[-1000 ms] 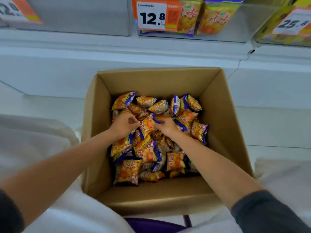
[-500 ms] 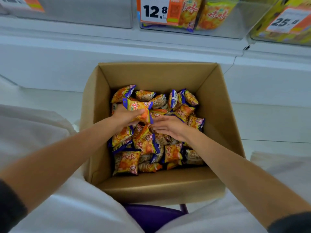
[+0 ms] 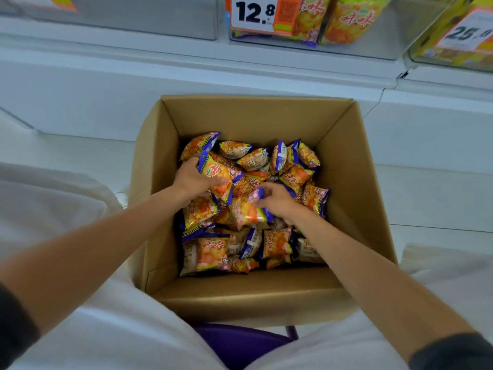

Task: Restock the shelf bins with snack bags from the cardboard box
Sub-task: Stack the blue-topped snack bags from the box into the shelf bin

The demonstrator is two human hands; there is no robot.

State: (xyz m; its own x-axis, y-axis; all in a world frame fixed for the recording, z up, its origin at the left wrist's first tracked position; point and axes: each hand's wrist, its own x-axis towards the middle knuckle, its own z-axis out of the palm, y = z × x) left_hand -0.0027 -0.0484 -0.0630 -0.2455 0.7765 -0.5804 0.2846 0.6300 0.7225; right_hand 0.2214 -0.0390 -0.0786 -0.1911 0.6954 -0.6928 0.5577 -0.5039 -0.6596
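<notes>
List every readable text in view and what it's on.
"12.8": white-and-orange price tag on the middle clear shelf bin.
"25." plus a cut-off digit: far-right price tag.
"味味": orange-and-purple snack bags in the brown cardboard box.
Tags' small print and the top-left tag: unreadable.

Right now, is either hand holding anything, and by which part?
The left hand grips a snack bag across its middle; the right hand pinches a second bag by its purple end seam.
</notes>
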